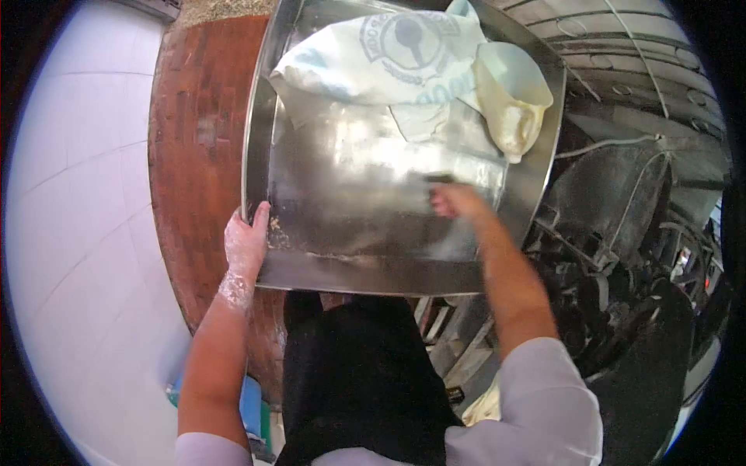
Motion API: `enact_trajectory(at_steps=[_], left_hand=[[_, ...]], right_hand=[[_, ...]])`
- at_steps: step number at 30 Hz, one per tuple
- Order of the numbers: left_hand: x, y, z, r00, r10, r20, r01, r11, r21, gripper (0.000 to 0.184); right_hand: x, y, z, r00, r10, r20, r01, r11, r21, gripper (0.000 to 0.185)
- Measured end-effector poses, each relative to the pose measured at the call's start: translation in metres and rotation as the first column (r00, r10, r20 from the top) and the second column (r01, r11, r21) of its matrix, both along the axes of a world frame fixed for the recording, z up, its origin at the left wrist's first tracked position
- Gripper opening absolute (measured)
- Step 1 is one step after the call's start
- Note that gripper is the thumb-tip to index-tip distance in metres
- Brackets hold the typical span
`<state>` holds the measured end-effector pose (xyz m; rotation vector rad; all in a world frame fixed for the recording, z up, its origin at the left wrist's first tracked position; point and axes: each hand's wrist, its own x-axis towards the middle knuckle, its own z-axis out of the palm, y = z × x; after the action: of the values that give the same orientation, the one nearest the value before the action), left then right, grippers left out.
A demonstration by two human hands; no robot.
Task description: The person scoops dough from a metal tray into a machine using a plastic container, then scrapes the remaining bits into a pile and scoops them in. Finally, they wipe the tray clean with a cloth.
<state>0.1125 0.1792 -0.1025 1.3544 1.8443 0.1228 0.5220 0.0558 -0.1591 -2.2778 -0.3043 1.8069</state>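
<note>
A wide stainless steel tray (342,273) with raised walls is in front of me. My left hand (247,242), dusted white up to the wrist, grips its left rim near the front corner, thumb over the inner side and fingers outside. Over the tray's floor, right of the middle, my right hand (457,201) is closed around a small dark object (440,179), blurred by motion; its kind I cannot make out. At the back of the tray lies a white printed sack (388,58). A cloudy plastic jug (513,93) with yellowish residue lies against the right wall.
A white wall (85,179) runs along the left, beside a red brick floor (203,132). Dark machinery (622,279) stands close on the right, below a metal grille (622,46). A blue container (250,404) is low at my left.
</note>
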Motion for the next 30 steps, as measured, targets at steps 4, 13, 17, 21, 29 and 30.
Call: enact_trajectory(at_steps=[4, 13, 17, 21, 29, 30], left_hand=[[0.006, 0.003, 0.011, 0.999, 0.013, -0.04, -0.015, 0.999, -0.029, 0.05], [0.001, -0.001, -0.002, 0.999, 0.047, -0.027, -0.046, 0.999, 0.029, 0.045], [0.005, -0.001, 0.002, 0.998, 0.049, -0.04, -0.048, 0.998, 0.039, 0.046], [0.005, 0.001, 0.007, 0.996, 0.02, -0.088, -0.018, 0.999, 0.027, 0.046], [0.002, 0.0, 0.001, 0.996, 0.009, -0.09, -0.006, 0.999, 0.043, 0.05], [0.001, 0.0, 0.001, 0.996, 0.008, -0.094, -0.004, 0.999, 0.048, 0.05]], right_hand=[[0.066, -0.051, -0.009, 0.744, 0.666, 0.06, -0.601, 0.705, -0.375, 0.056], [-0.224, -0.016, -0.013, 0.39, 0.899, 0.201, -0.898, 0.419, -0.132, 0.026], [-0.289, 0.021, 0.007, 0.486, 0.834, 0.261, -0.871, 0.485, 0.073, 0.022], [-0.317, 0.034, -0.006, 0.604, 0.743, 0.29, -0.793, 0.596, 0.125, 0.021], [-0.284, 0.089, -0.024, 0.968, 0.024, 0.249, -0.123, 0.912, 0.391, 0.018], [-0.305, 0.082, -0.036, 0.961, 0.088, 0.262, -0.189, 0.901, 0.391, 0.018]])
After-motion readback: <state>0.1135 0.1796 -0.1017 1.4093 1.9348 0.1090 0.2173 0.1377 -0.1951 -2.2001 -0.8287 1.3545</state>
